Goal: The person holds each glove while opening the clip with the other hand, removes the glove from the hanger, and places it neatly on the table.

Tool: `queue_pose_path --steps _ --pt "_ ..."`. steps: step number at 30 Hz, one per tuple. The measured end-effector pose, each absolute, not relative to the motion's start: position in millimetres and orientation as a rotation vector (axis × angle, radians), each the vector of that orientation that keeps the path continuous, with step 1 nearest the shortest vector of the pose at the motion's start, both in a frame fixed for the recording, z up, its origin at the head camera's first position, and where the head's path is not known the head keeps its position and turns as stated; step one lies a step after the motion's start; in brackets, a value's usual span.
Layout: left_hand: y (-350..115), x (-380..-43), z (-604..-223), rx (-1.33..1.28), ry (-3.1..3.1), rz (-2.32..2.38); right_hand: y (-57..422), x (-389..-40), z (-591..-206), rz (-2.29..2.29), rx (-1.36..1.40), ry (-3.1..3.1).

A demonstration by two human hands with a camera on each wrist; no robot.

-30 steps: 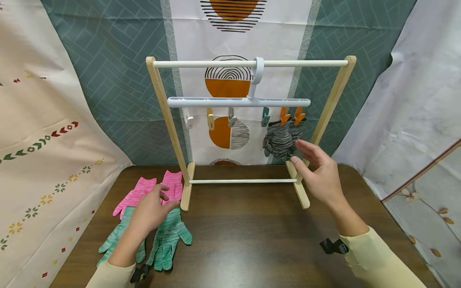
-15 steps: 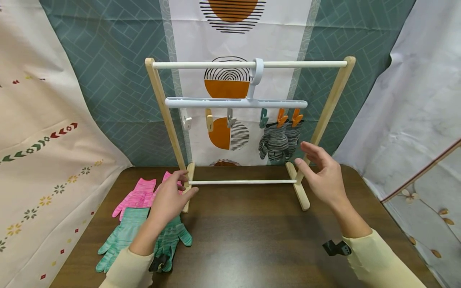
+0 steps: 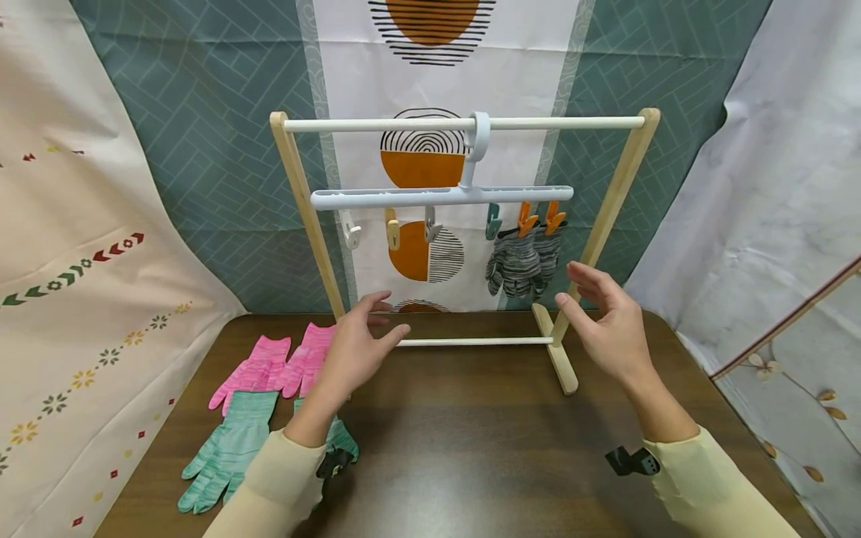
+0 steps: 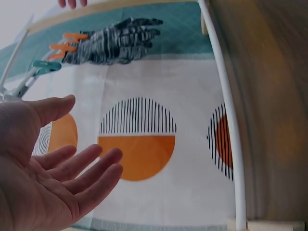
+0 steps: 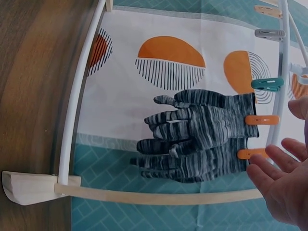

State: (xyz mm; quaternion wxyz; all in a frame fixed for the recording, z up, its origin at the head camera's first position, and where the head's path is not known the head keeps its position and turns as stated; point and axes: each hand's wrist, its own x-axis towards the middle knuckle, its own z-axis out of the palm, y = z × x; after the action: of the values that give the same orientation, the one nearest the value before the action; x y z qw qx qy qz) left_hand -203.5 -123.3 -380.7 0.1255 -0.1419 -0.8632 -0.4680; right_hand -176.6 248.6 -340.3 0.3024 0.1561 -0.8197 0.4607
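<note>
Two grey-and-black striped gloves (image 3: pixel 516 263) hang from a pale blue hanger (image 3: pixel 430 197), each under an orange clothespin (image 5: pixel 262 120). My right hand (image 3: pixel 608 321) is raised just right of them, fingers relaxed and holding nothing. On the left, my left hand (image 3: pixel 359 344) hovers before the rack's left leg, thumb and fingers spread apart with nothing between them. Teal gloves (image 3: pixel 232 444) and pink gloves (image 3: pixel 258 368) lie on the table to its left; my left forearm partly covers one teal glove. Other pins on the hanger, such as the teal clothespin (image 3: pixel 494 222), grip nothing.
A rack with wooden legs (image 3: pixel 615 187) and a white top rail (image 3: pixel 377 125) stands at the back of the brown table (image 3: pixel 457 448). Its lower white bar (image 3: pixel 477 341) runs close above the tabletop. Patterned cloths (image 3: pixel 101 299) surround the table.
My left hand has moved right and away from over the pink and teal gloves to the rack's left leg. My right hand has shifted slightly right. The hanging gloves have swayed a little.
</note>
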Motion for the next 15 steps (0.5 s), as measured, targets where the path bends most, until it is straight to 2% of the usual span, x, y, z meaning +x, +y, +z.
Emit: queue_pose_path --steps 15 --pt "-66.0 -235.3 -367.3 -0.617 -2.346 -1.602 249.5 -183.8 -329.9 1.232 0.405 -2.193"
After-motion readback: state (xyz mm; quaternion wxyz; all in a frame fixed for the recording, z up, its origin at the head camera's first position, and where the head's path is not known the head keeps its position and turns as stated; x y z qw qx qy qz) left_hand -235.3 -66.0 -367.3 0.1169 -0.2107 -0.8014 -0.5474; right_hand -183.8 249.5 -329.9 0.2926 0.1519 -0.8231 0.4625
